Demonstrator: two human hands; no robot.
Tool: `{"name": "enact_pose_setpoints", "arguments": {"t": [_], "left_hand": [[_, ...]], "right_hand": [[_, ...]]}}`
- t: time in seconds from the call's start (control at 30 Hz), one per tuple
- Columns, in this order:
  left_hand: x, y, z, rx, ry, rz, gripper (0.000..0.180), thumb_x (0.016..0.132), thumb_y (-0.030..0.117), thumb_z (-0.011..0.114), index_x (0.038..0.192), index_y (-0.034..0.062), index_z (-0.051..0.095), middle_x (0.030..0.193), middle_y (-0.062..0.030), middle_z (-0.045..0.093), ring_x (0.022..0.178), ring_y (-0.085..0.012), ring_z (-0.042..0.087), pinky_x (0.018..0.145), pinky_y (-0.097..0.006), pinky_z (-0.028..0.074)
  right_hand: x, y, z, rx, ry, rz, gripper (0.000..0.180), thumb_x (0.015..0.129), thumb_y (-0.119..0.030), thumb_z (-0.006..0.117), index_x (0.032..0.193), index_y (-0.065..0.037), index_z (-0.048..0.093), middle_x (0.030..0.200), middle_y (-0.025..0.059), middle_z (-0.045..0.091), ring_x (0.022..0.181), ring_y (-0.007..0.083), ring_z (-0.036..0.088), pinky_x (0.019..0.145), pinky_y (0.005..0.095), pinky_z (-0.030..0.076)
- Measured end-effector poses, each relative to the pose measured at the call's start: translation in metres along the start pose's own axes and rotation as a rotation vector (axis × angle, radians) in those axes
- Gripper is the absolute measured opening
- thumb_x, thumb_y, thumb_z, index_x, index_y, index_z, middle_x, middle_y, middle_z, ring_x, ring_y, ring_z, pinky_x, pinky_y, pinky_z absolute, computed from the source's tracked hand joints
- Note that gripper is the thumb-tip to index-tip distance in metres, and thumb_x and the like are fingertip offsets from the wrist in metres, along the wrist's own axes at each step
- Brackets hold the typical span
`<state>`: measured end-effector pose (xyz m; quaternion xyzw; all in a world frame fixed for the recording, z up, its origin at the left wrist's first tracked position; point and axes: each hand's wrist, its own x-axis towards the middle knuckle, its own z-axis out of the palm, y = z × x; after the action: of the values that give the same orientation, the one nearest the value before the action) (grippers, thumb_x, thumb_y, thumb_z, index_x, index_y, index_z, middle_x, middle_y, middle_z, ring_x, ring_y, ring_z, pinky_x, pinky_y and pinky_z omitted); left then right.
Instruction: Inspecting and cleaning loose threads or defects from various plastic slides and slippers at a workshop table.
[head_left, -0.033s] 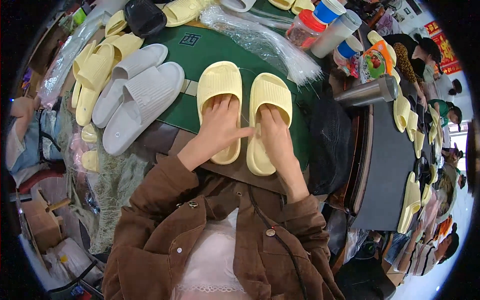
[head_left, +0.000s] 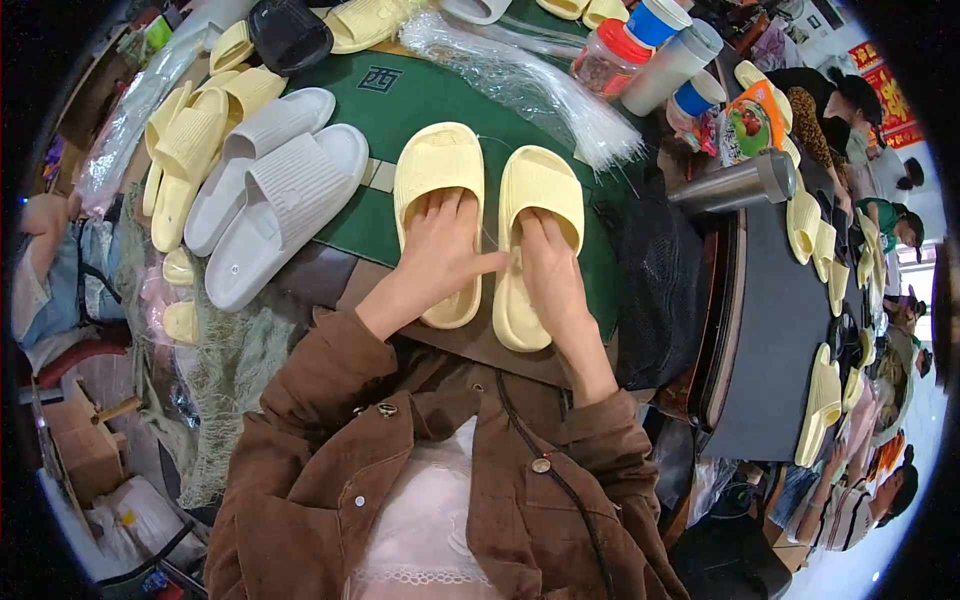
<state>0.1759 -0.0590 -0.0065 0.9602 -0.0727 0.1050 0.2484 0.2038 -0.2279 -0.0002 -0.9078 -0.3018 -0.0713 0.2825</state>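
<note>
Two pale yellow slide slippers lie side by side on the green table mat (head_left: 400, 100), toes pointing away from me. My left hand (head_left: 438, 255) lies on the left slipper (head_left: 438, 160) with its fingers tucked under the strap and its thumb stretched toward the other slipper. My right hand (head_left: 548, 270) lies on the right slipper (head_left: 540, 180) in the same way, fingertips under the strap. The two hands touch at the thumb. My brown jacket sleeves cover both forearms.
A white pair of slippers (head_left: 280, 180) and a stack of yellow ones (head_left: 195, 140) lie to the left, with a black slipper (head_left: 290, 35) beyond. Clear plastic bags (head_left: 520, 80), a red-lidded jar (head_left: 610, 55), a steel flask (head_left: 735, 185) and a black bag (head_left: 655, 290) lie to the right. Other people work at a dark table (head_left: 770, 330).
</note>
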Motion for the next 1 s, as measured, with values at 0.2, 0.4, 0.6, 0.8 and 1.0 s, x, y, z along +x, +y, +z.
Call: {"name": "enact_pose_setpoints", "arguments": {"t": [0.2,0.4,0.6,0.8,1.0], "left_hand": [[0.015,0.015,0.001,-0.16,-0.046,-0.17,0.064,0.072,0.04,0.071,0.105,-0.0108,0.052,0.113,-0.0263,0.05,0.108,-0.0435,0.049,0.093,-0.048,0.04],[0.016,0.022,0.012,0.011,0.102,-0.155,0.05,0.074,0.034,0.066,0.095,-0.0095,0.056,0.107,-0.0281,0.053,0.095,-0.0439,0.056,0.085,-0.048,0.046],[0.006,0.015,0.024,0.118,0.258,0.039,0.039,0.078,0.027,0.057,0.092,-0.0097,0.055,0.102,-0.0267,0.052,0.099,-0.042,0.052,0.09,-0.049,0.042],[-0.022,0.033,0.024,0.028,0.082,0.041,0.042,0.078,0.027,0.054,0.098,-0.0099,0.052,0.11,-0.0278,0.047,0.11,-0.0424,0.044,0.102,-0.052,0.029],[-0.022,0.035,0.023,0.028,0.023,0.019,0.046,0.078,0.026,0.055,0.104,-0.0112,0.05,0.113,-0.0271,0.046,0.113,-0.0415,0.042,0.103,-0.051,0.028]], "right_hand": [[0.0,0.004,0.003,0.046,0.02,-0.006,0.039,0.075,0.002,0.059,0.113,0.002,0.05,0.108,0.0215,0.054,0.095,0.0406,0.057,0.078,0.0453,0.049],[-0.004,0.002,-0.001,0.054,0.107,-0.1,0.031,0.077,0.002,0.058,0.107,0.001,0.057,0.105,0.0176,0.058,0.092,0.0368,0.059,0.076,0.0423,0.05],[-0.007,-0.006,-0.03,0.253,0.341,-0.059,0.022,0.081,0.007,0.055,0.1,0.001,0.064,0.093,0.0159,0.064,0.079,0.0275,0.065,0.068,0.0333,0.052],[0.034,0.006,-0.053,0.339,0.348,0.134,0.018,0.089,-0.003,0.054,0.103,0.0,0.065,0.088,0.0085,0.067,0.071,0.0127,0.061,0.066,0.0254,0.049],[0.064,0.019,-0.025,0.296,0.085,0.181,0.029,0.084,-0.011,0.063,0.11,0.0,0.062,0.091,0.0123,0.068,0.074,0.0162,0.063,0.069,0.0284,0.05]]}}
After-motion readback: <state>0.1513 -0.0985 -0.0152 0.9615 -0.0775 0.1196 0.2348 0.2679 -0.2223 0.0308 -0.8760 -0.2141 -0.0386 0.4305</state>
